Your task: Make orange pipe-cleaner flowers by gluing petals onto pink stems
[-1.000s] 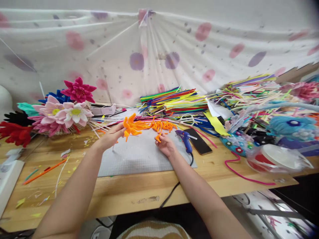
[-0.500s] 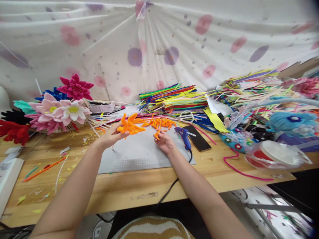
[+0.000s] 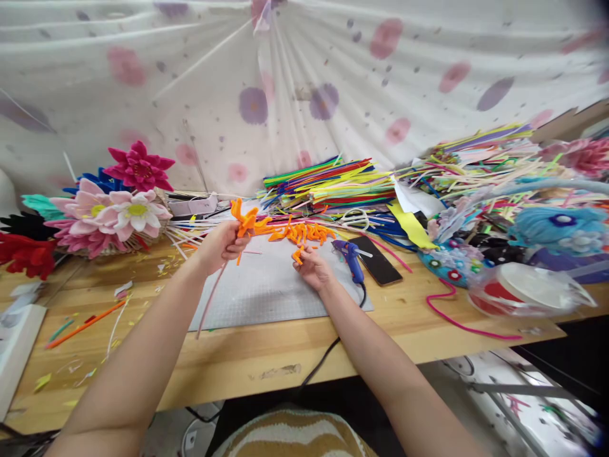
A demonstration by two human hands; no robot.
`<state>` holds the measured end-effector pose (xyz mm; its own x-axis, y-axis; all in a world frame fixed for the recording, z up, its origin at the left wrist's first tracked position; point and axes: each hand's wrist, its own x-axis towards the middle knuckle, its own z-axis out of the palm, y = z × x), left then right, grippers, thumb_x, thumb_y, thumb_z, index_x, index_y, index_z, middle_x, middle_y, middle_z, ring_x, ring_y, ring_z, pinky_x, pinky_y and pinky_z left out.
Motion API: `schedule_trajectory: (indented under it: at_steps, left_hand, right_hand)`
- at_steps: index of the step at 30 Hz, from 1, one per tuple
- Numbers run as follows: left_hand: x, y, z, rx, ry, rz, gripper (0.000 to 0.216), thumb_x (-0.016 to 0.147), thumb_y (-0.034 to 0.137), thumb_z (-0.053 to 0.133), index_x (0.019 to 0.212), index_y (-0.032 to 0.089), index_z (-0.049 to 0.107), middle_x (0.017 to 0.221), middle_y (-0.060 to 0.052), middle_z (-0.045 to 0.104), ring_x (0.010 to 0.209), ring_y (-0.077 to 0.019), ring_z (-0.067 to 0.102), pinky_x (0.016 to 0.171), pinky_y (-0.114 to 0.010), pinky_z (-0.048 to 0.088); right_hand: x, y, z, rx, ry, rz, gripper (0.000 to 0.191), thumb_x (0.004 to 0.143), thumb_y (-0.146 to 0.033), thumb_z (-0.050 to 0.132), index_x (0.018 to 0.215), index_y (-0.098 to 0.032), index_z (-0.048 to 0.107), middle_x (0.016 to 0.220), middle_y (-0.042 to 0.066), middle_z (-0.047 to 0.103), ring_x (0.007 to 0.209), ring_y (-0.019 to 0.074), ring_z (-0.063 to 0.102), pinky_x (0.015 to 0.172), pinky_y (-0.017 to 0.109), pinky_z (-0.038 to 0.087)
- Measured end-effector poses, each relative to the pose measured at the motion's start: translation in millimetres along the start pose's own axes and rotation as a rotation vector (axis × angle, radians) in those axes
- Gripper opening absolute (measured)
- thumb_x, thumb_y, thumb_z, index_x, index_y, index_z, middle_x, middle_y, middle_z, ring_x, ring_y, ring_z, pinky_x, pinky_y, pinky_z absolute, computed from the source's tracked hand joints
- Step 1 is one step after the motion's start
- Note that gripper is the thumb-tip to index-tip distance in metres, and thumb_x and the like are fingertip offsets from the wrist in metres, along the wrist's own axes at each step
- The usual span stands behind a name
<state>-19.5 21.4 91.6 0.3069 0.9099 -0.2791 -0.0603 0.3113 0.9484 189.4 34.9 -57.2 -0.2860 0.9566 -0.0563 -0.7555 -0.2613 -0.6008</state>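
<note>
Flower [image 3: 248, 221] is up by the far edge of the mat [image 3: 266, 285], left hand [image 3: 219, 247] curled round its stem [image 3: 210, 303], probably so the petals [image 3: 236, 209] don't get squashed, while right hand [image 3: 314, 270] fingertips pinch an orange bit [image 3: 297, 256] near the orange pile [image 3: 305, 233].

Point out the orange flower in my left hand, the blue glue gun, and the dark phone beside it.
Orange flower [image 3: 246, 219]: head view, on its petals.
Blue glue gun [image 3: 351, 259]: head view, on its body.
Dark phone [image 3: 381, 265]: head view, on the middle of its upper face.
</note>
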Motion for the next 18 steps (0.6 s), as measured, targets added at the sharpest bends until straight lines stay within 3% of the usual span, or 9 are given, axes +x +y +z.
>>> schedule_trajectory:
  at_steps: [3,9,13,18]
  left_hand:
    - [-0.7,-17.3,-2.7,-0.104,-0.077,-0.036,0.033,0.079,0.042,0.043,0.074,0.012,0.053,0.053,0.004,0.031,0.038,-0.0028,0.02,0.03,-0.011,0.012]
    - [4.9,-42.3,-9.1,-0.205,-0.124,-0.116,0.048,0.08,0.056,0.042,0.056,0.015,0.04,0.047,0.008,0.019,0.035,-0.0019,0.015,0.03,-0.011,0.011]
    - [11.1,-45.7,-8.2,-0.229,-0.041,-0.174,0.042,0.087,0.044,0.036,0.058,0.015,0.041,0.045,0.008,0.019,0.033,-0.002,0.013,0.03,-0.011,0.009]
    - [13.1,-50.2,4.0,-0.123,0.146,-0.076,0.032,0.087,0.037,0.04,0.064,0.015,0.045,0.046,0.008,0.025,0.033,-0.0012,0.014,0.031,-0.012,0.008]
  right_hand:
    - [-0.8,-3.7,0.9,0.014,-0.009,-0.012,0.028,0.06,-0.013,0.07,0.084,-0.021,0.057,0.065,-0.006,0.058,0.061,0.006,0.056,0.053,0.016,0.046]
    - [-2.7,-26.1,12.1,0.113,-0.004,-0.109,0.025,0.063,-0.013,0.066,0.083,-0.024,0.056,0.072,-0.007,0.059,0.065,0.0062,0.057,0.053,0.016,0.045]
    - [-2.0,-42.9,28.2,0.047,-0.029,-0.163,0.023,0.065,-0.014,0.064,0.083,-0.025,0.054,0.072,-0.006,0.058,0.069,0.0074,0.057,0.053,0.016,0.044]
    - [0.3,-53.8,51.6,-0.116,-0.041,-0.219,0.021,0.069,-0.017,0.062,0.085,-0.026,0.053,0.07,-0.005,0.055,0.066,0.0083,0.055,0.06,0.021,0.047]
